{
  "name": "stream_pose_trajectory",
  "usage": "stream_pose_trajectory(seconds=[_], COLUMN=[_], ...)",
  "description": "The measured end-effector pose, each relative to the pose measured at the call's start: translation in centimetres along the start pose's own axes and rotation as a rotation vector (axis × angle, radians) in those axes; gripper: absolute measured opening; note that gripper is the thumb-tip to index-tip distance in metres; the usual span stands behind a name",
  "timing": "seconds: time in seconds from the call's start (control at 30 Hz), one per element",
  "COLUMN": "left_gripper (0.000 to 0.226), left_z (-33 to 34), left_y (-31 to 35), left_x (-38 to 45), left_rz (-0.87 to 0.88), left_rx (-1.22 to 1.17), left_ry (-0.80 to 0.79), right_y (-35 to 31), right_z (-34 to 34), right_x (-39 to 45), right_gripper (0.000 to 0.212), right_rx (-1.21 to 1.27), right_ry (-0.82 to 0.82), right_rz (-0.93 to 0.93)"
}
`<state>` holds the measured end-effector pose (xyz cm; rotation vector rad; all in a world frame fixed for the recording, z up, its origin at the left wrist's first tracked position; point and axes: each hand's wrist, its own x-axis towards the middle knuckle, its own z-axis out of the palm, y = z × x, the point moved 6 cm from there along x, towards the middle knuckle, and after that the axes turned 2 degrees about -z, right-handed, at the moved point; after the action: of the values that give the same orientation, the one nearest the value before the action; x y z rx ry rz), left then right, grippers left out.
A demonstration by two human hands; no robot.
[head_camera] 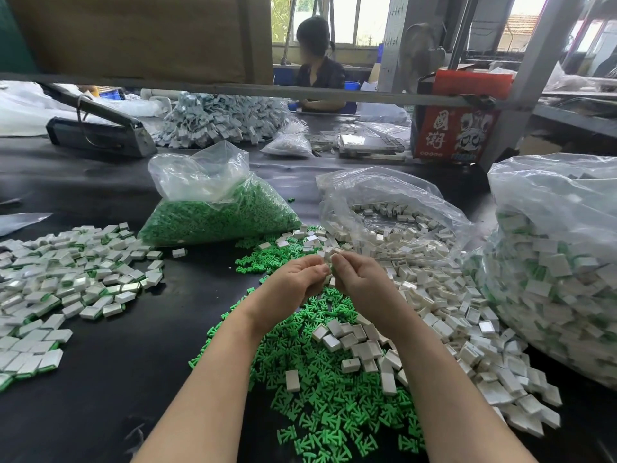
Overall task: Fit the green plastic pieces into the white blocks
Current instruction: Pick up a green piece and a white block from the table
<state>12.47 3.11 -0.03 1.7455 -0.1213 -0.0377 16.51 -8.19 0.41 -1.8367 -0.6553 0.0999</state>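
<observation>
**Both hands pinched on one white block, mid-table**

Left hand [298,279] and right hand [354,278] raised together above the black table [140,355], fingertips meeting. Between them a white block [328,254], pinched from both sides, fingers of each hand curled in on it. A sliver of green just visible at the fingertips; cannot tell how far seated.

Directly beneath the hands and forearms: loose green plastic pieces [320,406] spread in a heap running near to mid-table. On top of that heap, a small cluster of white blocks [354,342]. Right of the hands, a larger spill of white blocks [444,295] pouring from an open clear bag [384,195].

Far left of the hands, a clear bag of green pieces [213,215], mouth open, lying on the table. Left side: a spread of assembled blocks [66,282], white with green edges showing. Far right: a big clear sack [561,255] packed with the same white-and-green blocks.

Far side of the table: a pile of pale grey parts [220,118], a red carton [457,128], and another person [320,61] seated beyond.
</observation>
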Motion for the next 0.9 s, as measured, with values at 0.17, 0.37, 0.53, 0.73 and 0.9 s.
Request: stream_pose_trajectory(seconds=[0.17, 0.37, 0.53, 0.73, 0.9], left_gripper=[0.029, 0.018, 0.021, 0.031, 0.027], left_z=[0.3, 0.3, 0.4, 0.4, 0.7], left_y=[-0.2, -1.0, -0.9, -2.1, -3.0], left_x=[0.1, 0.6, 1.2, 1.8, 1.9], left_rz=[0.010, 0.015, 0.027, 0.016, -0.005], left_rx=[0.003, -0.015, -0.029, 0.155, 0.252], left_ry=[-0.035, -0.019, 0.073, 0.194, 0.266], right_y=[0.1, -0.5, -0.8, 0.0, 1.0], right_z=[0.2, 0.4, 0.6, 1.4, 1.6], right_x=[-0.1, -0.1, -0.2, -0.1, -0.2], right_gripper=[0.033, 0.032, 0.029, 0.027, 0.029], right_rx=[0.042, -0.125, -0.376, -0.546, -0.514], right_ry=[-0.029, 0.027, 0.115, 0.121, 0.145], right_rz=[0.005, -0.040, -0.096, -0.101, -0.071])
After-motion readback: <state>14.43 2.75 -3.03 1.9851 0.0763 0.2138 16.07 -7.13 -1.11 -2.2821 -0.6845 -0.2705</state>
